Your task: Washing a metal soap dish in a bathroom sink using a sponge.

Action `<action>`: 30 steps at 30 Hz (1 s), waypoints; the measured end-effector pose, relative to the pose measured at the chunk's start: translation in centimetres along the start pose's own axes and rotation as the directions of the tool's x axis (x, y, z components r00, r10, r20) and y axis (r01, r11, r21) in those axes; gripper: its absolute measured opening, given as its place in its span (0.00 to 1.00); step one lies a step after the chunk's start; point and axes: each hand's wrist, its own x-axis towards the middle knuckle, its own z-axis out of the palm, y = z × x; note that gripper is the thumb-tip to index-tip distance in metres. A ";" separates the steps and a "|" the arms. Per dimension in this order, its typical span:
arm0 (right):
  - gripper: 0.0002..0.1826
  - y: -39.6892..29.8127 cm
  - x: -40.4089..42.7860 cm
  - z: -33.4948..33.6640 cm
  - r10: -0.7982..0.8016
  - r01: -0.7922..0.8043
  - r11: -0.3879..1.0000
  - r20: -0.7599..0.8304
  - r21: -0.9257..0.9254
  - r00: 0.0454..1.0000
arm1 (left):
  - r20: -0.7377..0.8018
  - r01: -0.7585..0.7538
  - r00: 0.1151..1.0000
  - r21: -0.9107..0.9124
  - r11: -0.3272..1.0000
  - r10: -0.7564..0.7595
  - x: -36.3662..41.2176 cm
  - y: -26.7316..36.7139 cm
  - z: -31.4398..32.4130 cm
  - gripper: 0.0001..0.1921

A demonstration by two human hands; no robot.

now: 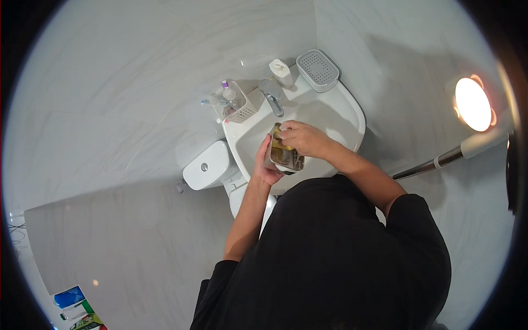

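Over the front of the white washbasin (345,111), my left hand (266,165) grips a small box-shaped container (287,160) from its left side and underneath. The container is tilted, its opening turned up towards me, and the inside looks brownish and wet. My right hand (307,139) reaches into the far end of that opening. Its fingers are closed on a yellow sponge (280,143), which touches the inner wall. Part of the sponge is hidden by the fingers. Just beyond my hands is the chrome faucet (273,101); I cannot tell whether water runs.
On the basin's back ledge stand a white perforated basket (243,110) with toiletries, a white pump bottle (281,73) and a grey lidded box (317,71). A toilet (208,165) is close on the left. At right are a metal pipe (449,159) and a bright lamp (473,104).
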 end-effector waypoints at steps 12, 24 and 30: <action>0.09 -0.2 -1.1 -0.7 0.441 -0.444 0.894 0.060 0.062 0.895 | 0.036 0.008 0.999 -0.050 0.999 -0.006 0.2 0.5 -1.7 0.36; 0.15 0.4 -0.3 0.5 0.724 -0.555 0.602 -0.100 0.575 0.682 | -0.062 -0.058 0.995 0.225 0.973 0.074 0.3 0.8 -2.1 0.30; 0.15 -0.1 0.6 -1.5 0.376 -0.351 0.884 -0.023 0.307 0.926 | -0.035 -0.030 0.999 0.258 0.966 0.040 -0.3 1.0 -1.4 0.31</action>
